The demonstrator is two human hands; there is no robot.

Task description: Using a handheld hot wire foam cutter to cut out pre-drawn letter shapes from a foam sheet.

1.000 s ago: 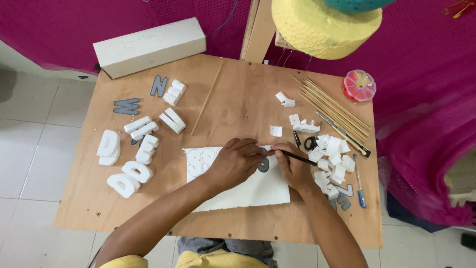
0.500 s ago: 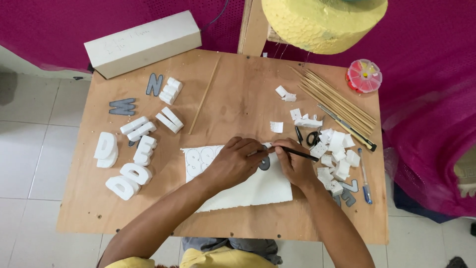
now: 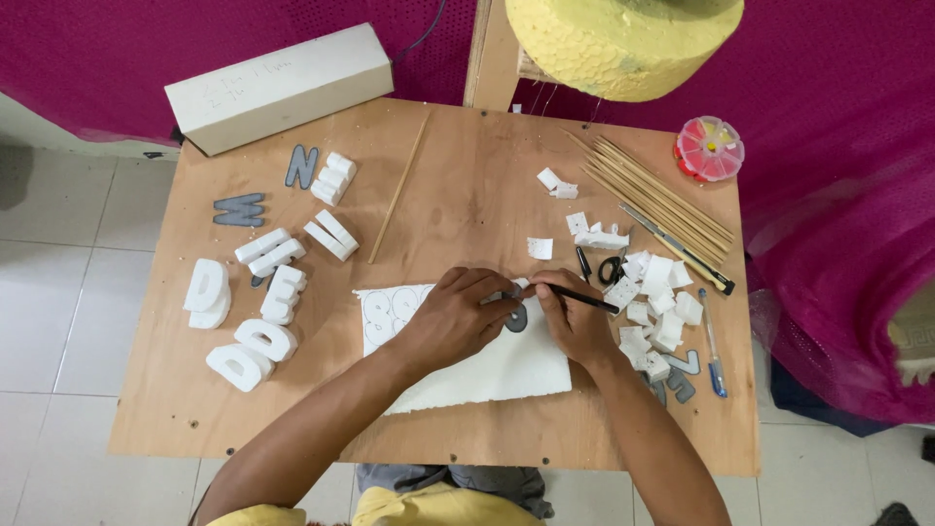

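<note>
My right hand [image 3: 577, 326] is gripping a black pen [image 3: 582, 297], and its tip is meeting a small grey letter template [image 3: 516, 317] at the top right part of the white foam sheet [image 3: 487, 365]. My left hand [image 3: 450, 317] is pressing down on this foam sheet, the fingers bent and touching the template; it is grasping nothing. Outlines of shapes are showing on the sheet, left of my left hand. Right of the sheet, a heap of foam scraps [image 3: 657, 307] and black scissors [image 3: 611, 269] are lying. Far left of the sheet, finished foam letters [image 3: 255, 302] are lying. Behind the sheet, wooden sticks [image 3: 654, 200] are lying on the plywood table [image 3: 458, 175].
</note>
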